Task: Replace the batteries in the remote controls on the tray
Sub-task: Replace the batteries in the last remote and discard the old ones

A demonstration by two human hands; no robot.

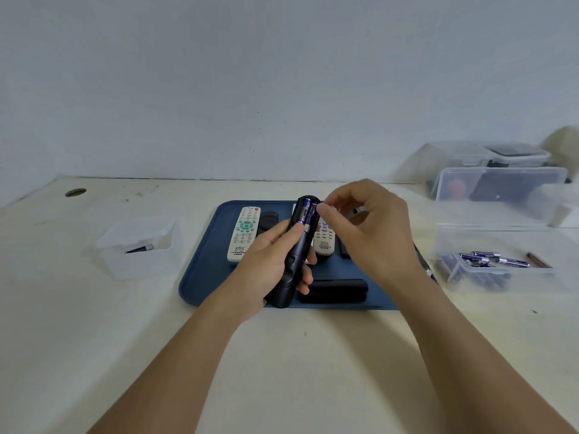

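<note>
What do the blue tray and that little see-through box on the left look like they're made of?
The blue tray looks like moulded plastic with a matte finish: rounded corners, a raised lip, even colour, little glare. It could be rubber-coated; the picture can't settle that. The small box on the left seems thin, frosted translucent plastic, since the battery inside and the table show hazily through its walls.

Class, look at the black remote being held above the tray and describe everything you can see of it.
The black remote is long, slim and dark, seemingly plastic. It is held back-side up, tilted away, above the blue tray. Its compartment is open, showing two blue batteries. The left hand grips its lower half; the right hand's fingertips touch the batteries.
</note>
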